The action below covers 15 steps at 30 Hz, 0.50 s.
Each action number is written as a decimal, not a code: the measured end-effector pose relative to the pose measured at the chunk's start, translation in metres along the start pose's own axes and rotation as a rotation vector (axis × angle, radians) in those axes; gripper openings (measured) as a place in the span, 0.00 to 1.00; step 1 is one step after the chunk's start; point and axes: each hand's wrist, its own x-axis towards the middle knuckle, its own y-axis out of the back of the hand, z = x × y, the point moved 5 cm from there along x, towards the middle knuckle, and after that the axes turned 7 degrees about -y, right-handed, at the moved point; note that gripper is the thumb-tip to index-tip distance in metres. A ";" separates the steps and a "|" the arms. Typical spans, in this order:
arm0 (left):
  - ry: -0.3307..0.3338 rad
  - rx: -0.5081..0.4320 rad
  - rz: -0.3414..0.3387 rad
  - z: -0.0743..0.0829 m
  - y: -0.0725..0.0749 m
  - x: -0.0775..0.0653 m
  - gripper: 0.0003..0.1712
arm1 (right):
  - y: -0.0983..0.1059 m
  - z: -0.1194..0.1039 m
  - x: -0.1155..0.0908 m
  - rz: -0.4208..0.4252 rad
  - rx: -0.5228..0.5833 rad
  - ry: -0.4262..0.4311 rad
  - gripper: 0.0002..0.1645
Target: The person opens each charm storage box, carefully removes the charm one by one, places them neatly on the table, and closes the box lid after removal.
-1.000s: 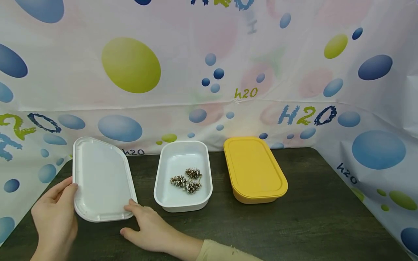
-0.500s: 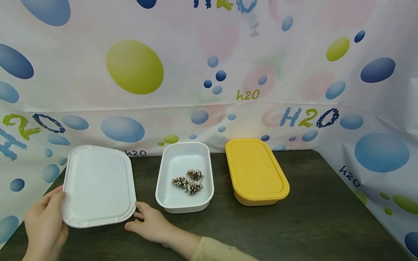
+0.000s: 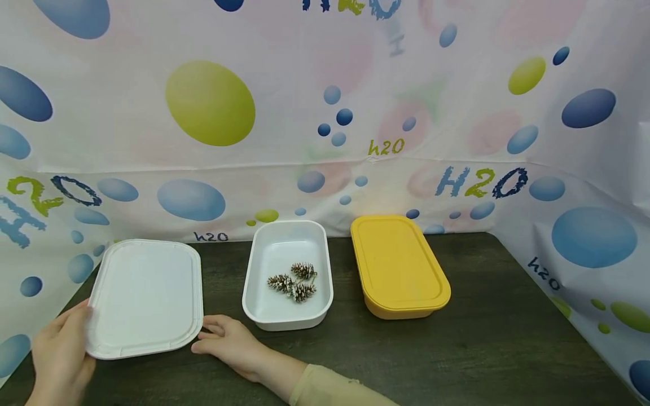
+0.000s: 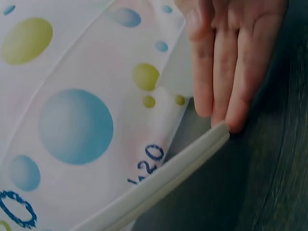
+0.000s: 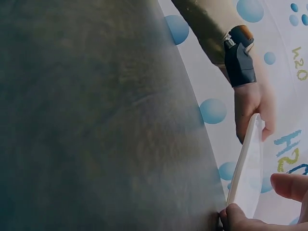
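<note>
My left hand (image 3: 58, 352) grips a white rectangular lid (image 3: 147, 299) by its left edge, thumb on top. The lid tilts above the dark tabletop at the left. At its right edge, the fingertips of my right hand (image 3: 233, 344) touch the rim, the thumb held apart. In the left wrist view the right hand (image 4: 231, 53) reaches in with straight fingers to the lid's end (image 4: 192, 159). In the right wrist view the left hand (image 5: 252, 110) holds the far end of the lid (image 5: 246, 163).
A white open container (image 3: 288, 225) holds several snow-tipped pine cones (image 3: 293, 282), right of the lid. Farther right stands a yellow container with its yellow lid on (image 3: 398, 262). Behind the dark table (image 3: 487, 338) hangs a white curtain with coloured ovals (image 3: 284, 67).
The lid has come down and leftward and lies flatter, its upper face showing more fully. Both hands have moved left with it. The two containers and pine cones stay put.
</note>
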 end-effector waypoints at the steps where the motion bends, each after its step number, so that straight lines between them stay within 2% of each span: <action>1: 0.003 0.006 0.002 -0.001 0.001 0.002 0.13 | -0.001 0.001 0.001 -0.005 0.017 0.001 0.30; 7: 0.027 0.050 0.018 -0.009 0.009 0.013 0.12 | -0.007 0.002 0.004 -0.010 0.067 0.012 0.29; 12: -0.004 0.131 0.061 -0.014 0.016 0.022 0.22 | -0.013 0.001 0.008 -0.038 0.073 0.003 0.29; 15: -0.024 0.178 0.097 -0.018 0.020 0.026 0.24 | -0.016 0.000 0.010 -0.061 0.084 -0.009 0.29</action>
